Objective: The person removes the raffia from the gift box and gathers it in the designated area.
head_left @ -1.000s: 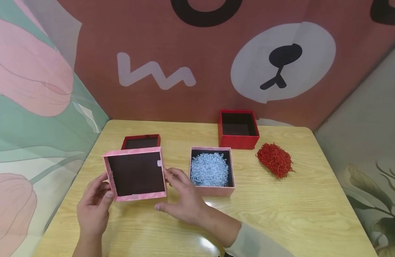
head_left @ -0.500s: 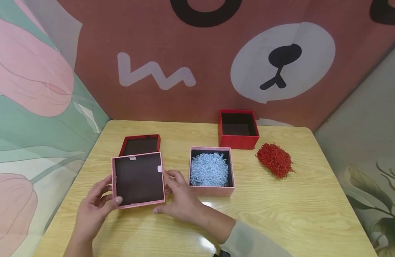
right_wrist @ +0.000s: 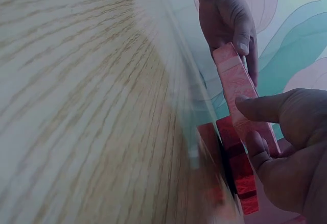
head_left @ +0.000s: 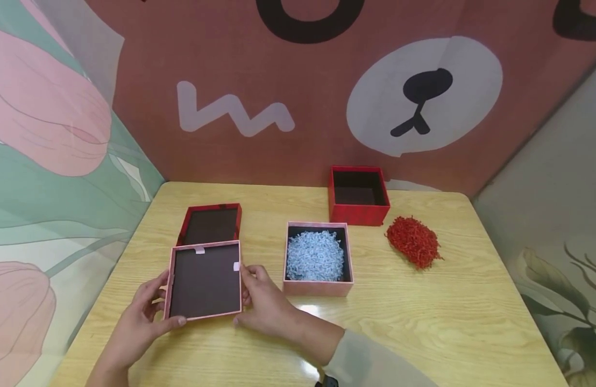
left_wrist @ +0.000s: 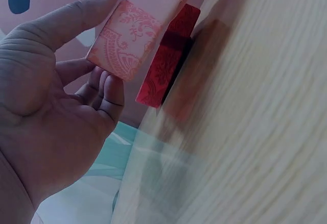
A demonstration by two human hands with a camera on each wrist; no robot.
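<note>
Both hands hold a square pink patterned box lid [head_left: 206,282], its dark inside facing up toward the head camera. The left hand [head_left: 135,325] grips its left side, thumb along the near left corner and fingers behind the wall. On the opposite side the right hand [head_left: 269,303] pinches the wall between thumb and fingers. In the left wrist view the lid [left_wrist: 127,38] hangs above the table. Just beyond it lies a red lid [head_left: 212,224], inside up, its near edge hidden. A pink box [head_left: 318,289] filled with pale blue paper shred [head_left: 314,255] stands right of the right hand.
An open red box [head_left: 360,214] with a dark inside stands at the back of the wooden table [head_left: 424,322]. To its front right lies a heap of red paper shred [head_left: 413,242]. Painted walls [head_left: 230,64] rise behind and at both sides.
The pink lid has come down toward the near side and been tilted flatter, showing more of the red lid behind. The left hand's thumb now lies along its near edge.
</note>
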